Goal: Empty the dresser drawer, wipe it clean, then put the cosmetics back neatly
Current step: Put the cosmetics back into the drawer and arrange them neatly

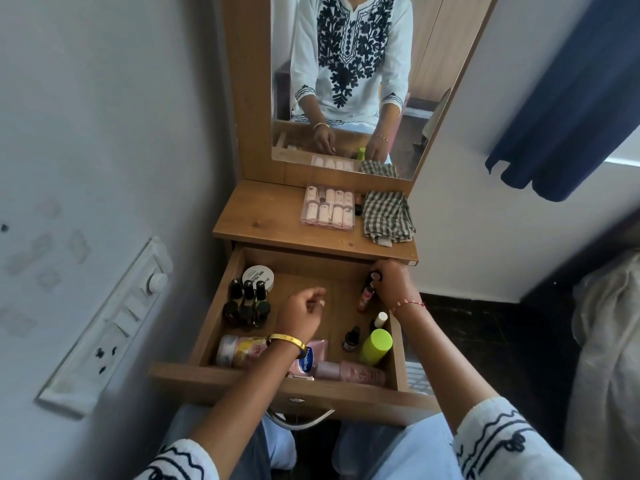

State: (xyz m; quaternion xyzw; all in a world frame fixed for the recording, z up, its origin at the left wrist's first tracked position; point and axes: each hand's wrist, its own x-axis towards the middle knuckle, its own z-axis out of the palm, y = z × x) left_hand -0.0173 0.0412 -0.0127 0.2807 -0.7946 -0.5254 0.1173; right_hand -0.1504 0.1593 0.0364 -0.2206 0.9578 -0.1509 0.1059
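Head view: an open wooden drawer (204,336) is seen pulled out beneath the dresser top (263,220), with both hands inside it. The right hand (393,284) is held at the far right corner, its fingers curled round the dark cap of a small upright tube (375,276); a slim pink bottle (366,297) is seen just below it against the right wall. The left hand (303,313) is held over the bare middle of the drawer floor, fingers loosely curled and gripping nothing. A cluster of dark nail polish bottles (246,303) is stood at the left, with a round white-lidded tin (258,276) behind it. Along the front wall a jar lying on its side (239,351), a pink Vaseline tube (308,360) and a pink bottle lying flat (349,373) are seen. Near the right wall a lime-green capped bottle (376,346), a small dark dropper bottle (351,337) and a white-capped bottle (380,320) are stood. On the dresser top a clear case of press-on nails (328,208) is laid just beside a checked cloth (386,216), below the mirror (349,81).
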